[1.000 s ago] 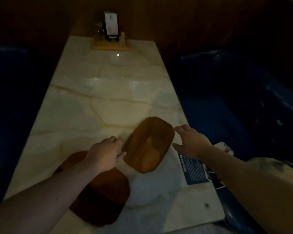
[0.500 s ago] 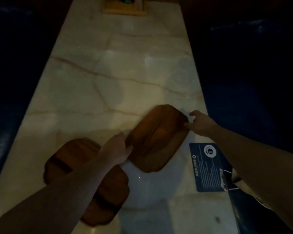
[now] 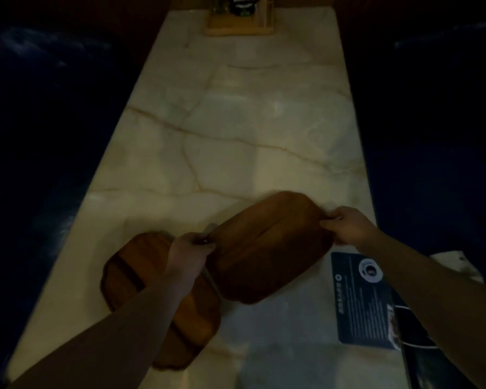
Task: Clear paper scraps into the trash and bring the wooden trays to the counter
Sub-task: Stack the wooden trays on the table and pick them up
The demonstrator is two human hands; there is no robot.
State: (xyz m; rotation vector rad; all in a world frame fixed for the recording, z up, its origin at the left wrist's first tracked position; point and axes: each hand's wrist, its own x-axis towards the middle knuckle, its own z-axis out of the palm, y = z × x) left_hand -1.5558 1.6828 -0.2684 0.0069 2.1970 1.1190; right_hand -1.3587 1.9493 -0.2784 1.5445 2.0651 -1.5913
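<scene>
Two brown wooden trays lie on a pale marble table (image 3: 236,130) in dim light. The right tray (image 3: 270,248) sits at an angle near the table's front. My left hand (image 3: 190,249) grips its near-left end and my right hand (image 3: 345,224) grips its far-right end. The second tray (image 3: 135,273) lies at the front left, partly hidden under my left forearm. No paper scraps show on the table.
A dark blue printed card (image 3: 359,299) lies at the table's front right edge. A wooden condiment holder (image 3: 237,23) stands at the far end. Dark blue bench seats (image 3: 438,136) flank the table on both sides. Something white (image 3: 458,265) lies beyond my right forearm.
Both hands have gone from reaching with spread fingers to closing on the two ends of the right tray. The view has dropped closer to the table.
</scene>
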